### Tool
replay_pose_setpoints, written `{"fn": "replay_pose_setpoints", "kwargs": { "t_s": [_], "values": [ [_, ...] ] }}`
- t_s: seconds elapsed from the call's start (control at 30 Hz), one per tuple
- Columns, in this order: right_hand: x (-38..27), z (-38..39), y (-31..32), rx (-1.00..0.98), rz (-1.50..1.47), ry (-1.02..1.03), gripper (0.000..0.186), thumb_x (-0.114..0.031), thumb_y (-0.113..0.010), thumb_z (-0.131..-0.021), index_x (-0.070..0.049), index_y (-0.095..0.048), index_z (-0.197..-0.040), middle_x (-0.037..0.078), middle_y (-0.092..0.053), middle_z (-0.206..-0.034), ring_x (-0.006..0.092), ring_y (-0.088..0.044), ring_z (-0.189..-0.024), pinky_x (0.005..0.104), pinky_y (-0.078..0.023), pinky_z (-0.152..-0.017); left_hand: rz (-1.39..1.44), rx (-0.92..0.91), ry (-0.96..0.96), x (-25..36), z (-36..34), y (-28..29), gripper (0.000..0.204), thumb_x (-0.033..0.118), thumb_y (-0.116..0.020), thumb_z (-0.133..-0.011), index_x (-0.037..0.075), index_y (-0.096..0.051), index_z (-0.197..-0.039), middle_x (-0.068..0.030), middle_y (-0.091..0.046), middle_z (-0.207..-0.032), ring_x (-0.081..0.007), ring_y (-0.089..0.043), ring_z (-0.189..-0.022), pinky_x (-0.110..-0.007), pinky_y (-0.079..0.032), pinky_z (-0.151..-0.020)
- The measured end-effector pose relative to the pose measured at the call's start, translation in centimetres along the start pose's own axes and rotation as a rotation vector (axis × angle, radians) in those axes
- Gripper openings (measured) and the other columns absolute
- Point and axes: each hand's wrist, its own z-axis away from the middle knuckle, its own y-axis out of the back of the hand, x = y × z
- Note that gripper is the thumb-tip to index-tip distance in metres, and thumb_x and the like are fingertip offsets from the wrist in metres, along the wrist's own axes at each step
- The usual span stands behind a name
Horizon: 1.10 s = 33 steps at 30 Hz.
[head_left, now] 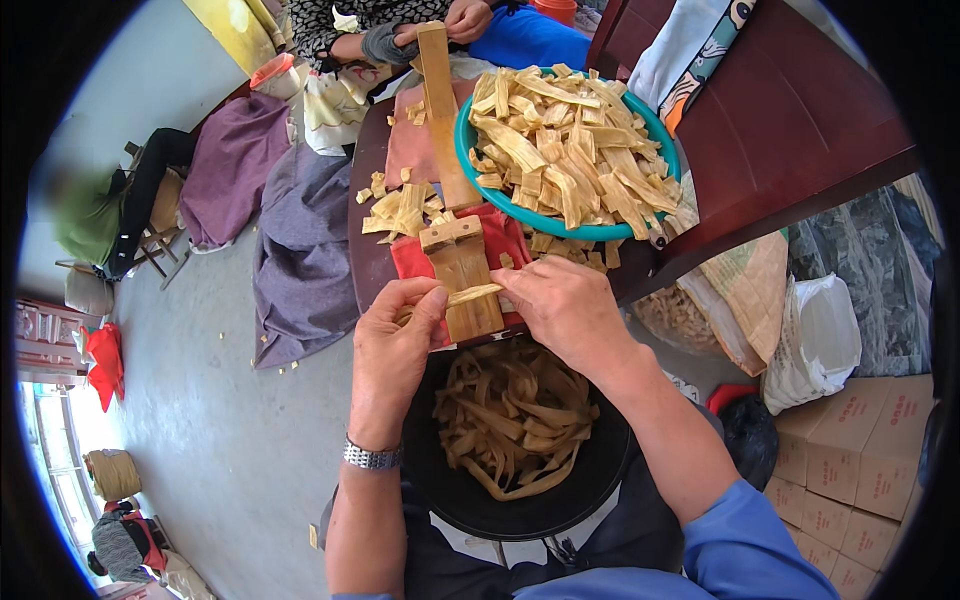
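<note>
A pale yellow dried strip is stretched sideways between my two hands, just above a wooden block. My left hand pinches its left end between thumb and fingers. The other end is gripped in my right hand. The wooden block lies on a red cloth at the table's near edge. Below my hands, a black tub holds many long, brownish-yellow strips. Beyond the block, a teal basin is heaped with short, pale strips.
Another wooden block stands across the table, near a co-worker's hands. Loose pieces lie on the tabletop. A dark red chair stands on the right, above sacks, a white bag and stacked cardboard boxes. Another person sits far left.
</note>
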Motion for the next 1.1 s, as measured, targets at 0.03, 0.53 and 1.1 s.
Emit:
{"fn": "replay_pose_setpoints", "kwargs": {
  "t_s": [0.03,0.53,1.1],
  "values": [
    [-0.1,0.0,0.0,-0.025,0.011,-0.017,0.013,-0.011,-0.069,-0.084,-0.006,-0.071,-0.096,0.007,-0.064,-0.078,0.0247,-0.066,-0.079,0.0375,-0.055,-0.070,-0.025,0.001,0.009,-0.2,-0.3,-0.1,0.018,0.017,-0.067,-0.098,0.002,-0.067,-0.108,-0.0024,-0.066,-0.085,-0.0072,-0.058,-0.069,-0.023,-0.048,-0.063],
    [-1.0,1.4,0.9,-0.138,0.061,-0.023,0.018,-0.009,-0.076,-0.076,-0.008,-0.074,-0.094,0.003,-0.068,-0.089,0.0218,-0.066,-0.085,0.0352,-0.054,-0.075,-0.536,0.102,-0.146,-1.6,1.4,0.1,0.025,0.023,-0.069,-0.096,-0.001,-0.066,-0.093,-0.0072,-0.064,-0.076,-0.0136,-0.060,-0.070,-0.030,-0.050,-0.066],
    [-9.9,6.1,4.8,-0.006,-0.406,0.469,0.026,-0.013,-0.074,-0.075,-0.015,-0.075,-0.101,-0.001,-0.070,-0.105,0.0186,-0.064,-0.103,0.0347,-0.052,-0.087,1.118,-0.810,0.436,-3.9,8.3,-2.8,0.030,0.028,-0.049,-0.107,0.004,-0.063,-0.118,-0.0023,-0.068,-0.101,-0.0110,-0.065,-0.085,-0.026,-0.055,-0.073]
  ]
}}
